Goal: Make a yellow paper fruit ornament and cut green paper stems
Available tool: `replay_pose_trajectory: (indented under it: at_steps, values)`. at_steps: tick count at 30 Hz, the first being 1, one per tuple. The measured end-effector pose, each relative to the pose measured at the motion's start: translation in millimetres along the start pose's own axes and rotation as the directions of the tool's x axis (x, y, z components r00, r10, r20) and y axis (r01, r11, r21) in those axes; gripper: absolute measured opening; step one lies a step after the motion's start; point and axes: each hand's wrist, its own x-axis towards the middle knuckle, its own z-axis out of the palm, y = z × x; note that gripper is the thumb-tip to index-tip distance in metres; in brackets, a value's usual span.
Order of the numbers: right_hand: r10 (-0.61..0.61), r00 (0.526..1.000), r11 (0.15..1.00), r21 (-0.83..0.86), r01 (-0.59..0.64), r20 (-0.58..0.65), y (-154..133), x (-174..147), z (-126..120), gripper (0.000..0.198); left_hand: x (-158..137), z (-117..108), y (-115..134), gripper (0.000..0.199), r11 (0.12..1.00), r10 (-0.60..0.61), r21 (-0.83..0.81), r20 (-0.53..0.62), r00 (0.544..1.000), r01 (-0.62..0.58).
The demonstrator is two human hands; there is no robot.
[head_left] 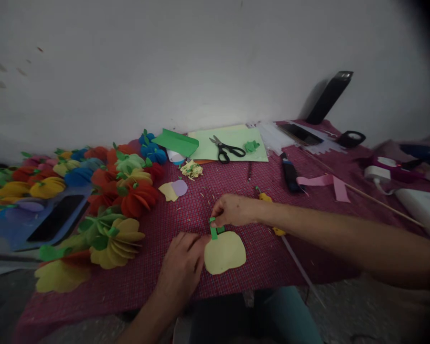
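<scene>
A pale yellow paper cutout (225,254), rounded like a pumpkin, lies near the table's front edge. My left hand (184,260) is closed at its left edge, fingers bent and pressed together against the paper; the thumb is mostly hidden. Above the cutout, my right hand (232,210) pinches a small green paper strip (214,232) whose lower end meets the cutout's top. Another small green paper piece (220,230) sits just beside the strip. Past my right wrist lies a yellow paper decoration (265,197) on a thin stick, partly covered by my forearm.
Several colourful layered paper pumpkins (134,196) crowd the left side. Scissors (225,148) rest on light green sheets (200,138) at the back. A blue-black glue bottle (289,173), pink ribbon (324,181), tape roll (351,139) and long stick (372,196) lie to the right.
</scene>
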Motion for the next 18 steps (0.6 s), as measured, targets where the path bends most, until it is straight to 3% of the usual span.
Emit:
replay_pose_trajectory:
  at_steps: [18]
  values:
    - [-0.002, 1.0, 1.0, -0.029, 0.003, 0.01, 0.7, 2.3, 2.4, 0.014, 0.8, 0.7, -0.6, 0.04, 1.0, 0.024, 0.003, 0.072, 0.997, -0.025]
